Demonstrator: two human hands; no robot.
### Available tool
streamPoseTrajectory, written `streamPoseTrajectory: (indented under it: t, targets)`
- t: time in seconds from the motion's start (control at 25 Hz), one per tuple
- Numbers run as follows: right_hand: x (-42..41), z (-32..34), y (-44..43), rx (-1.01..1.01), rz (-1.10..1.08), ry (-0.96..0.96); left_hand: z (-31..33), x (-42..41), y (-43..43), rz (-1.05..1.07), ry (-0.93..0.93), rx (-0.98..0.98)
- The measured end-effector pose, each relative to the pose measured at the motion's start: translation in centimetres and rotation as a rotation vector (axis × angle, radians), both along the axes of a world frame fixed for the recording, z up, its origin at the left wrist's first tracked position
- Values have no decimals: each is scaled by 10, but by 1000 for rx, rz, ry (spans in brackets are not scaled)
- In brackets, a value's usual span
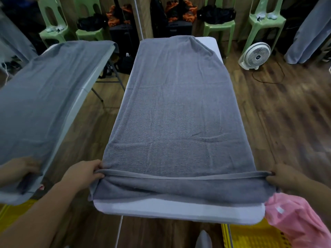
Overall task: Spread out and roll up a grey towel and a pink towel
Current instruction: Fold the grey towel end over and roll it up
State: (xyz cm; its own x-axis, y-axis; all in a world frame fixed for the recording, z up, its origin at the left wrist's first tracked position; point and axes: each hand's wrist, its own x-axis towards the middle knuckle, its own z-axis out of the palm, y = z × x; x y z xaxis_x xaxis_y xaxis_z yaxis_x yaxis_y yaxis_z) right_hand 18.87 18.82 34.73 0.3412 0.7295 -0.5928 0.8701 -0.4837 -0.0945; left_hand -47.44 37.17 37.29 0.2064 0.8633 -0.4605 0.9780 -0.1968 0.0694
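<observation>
A grey towel (179, 111) lies spread lengthwise over a white table (179, 210), reaching its far end. Its near hem is folded back over itself into a low first fold. My left hand (86, 173) pinches the hem at the near left corner. My right hand (284, 178) pinches the same hem at the near right corner. A pink towel (297, 222) lies bunched at the lower right, hanging over a yellow crate and touching the table's near right corner.
Another white table (84, 90) at the left carries a second grey towel (44, 97), with another person's hand (19, 169) on its near end. Yellow crates (250, 237) stand below right and left. A white fan (255, 56), green chairs (218, 25) and bags line the back.
</observation>
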Motion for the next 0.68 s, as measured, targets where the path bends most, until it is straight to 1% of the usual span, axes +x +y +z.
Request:
streamPoseTrajectory:
  t: [0.04, 0.12, 0.16, 0.2, 0.24, 0.28, 0.32, 0.36, 0.44, 0.52, 0.64, 0.68]
  targets:
    - [-5, 5, 1, 106, 39, -19, 1, -2, 0, 17, 0, 73]
    - [-28, 13, 0, 537, 244, -104, 0, 6, -8, 3, 55, 369]
    - [-49, 17, -5, 697, 368, -88, 0, 16, -18, -50, 53, 522]
    - [-75, 18, -14, 754, 475, -34, -3, 30, -33, -142, 1, 607]
    - [-100, 13, -26, 742, 575, 9, -8, 45, -51, -269, -65, 609]
    - [-123, 8, -36, 694, 645, 46, -16, 57, -68, -404, -107, 553]
    - [-139, -1, -46, 655, 675, 66, -25, 63, -83, -488, -131, 482]
    - [-146, -12, -53, 630, 667, 60, -34, 66, -92, -493, -146, 420]
    - [-149, -26, -58, 669, 563, 9, -48, 59, -99, -435, -171, 355]
    - [-153, -26, -58, 723, 439, -6, -51, 51, -101, -448, -198, 344]
    - [-157, -26, -51, 695, 359, -8, -49, 41, -87, -506, -261, 374]
    - [-155, -17, -42, 660, 322, 14, -40, 44, -79, -455, -297, 339]
